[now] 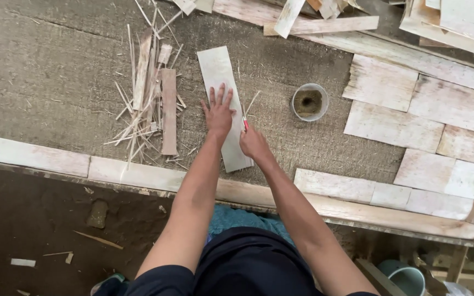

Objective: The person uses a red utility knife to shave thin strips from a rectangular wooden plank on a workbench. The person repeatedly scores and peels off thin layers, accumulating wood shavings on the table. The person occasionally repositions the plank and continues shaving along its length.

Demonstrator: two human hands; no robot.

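Start at the left of the work surface. A loose pile of wood offcuts, thin splinters and a few narrow slats, lies well apart from your hands, and neither hand touches it.

Next comes the veneer strip, a pale, thin rectangular sheet. Its long axis runs away from you, tilted slightly so the far end sits a little left of the near end. The near end lies just ahead of your wrists and the far end reaches well beyond your fingertips.

Your left hand lies flat on the strip about midway along its length, fingers spread and palm down. It grips nothing. It presses the sheet against the surface.

Your right hand sits just beside the strip's right edge, nearer the near end, closed around a small tool with a red tip. The tip points forward and meets the strip's right edge, or stands just beside it. The frame does not settle which. The right hand is the one closer to that edge, and the edge runs straight ahead of it along the strip's long axis.

Further right, a small round cup stands near the strip but apart from it. Beyond it, flat pale veneer panels lie side by side.
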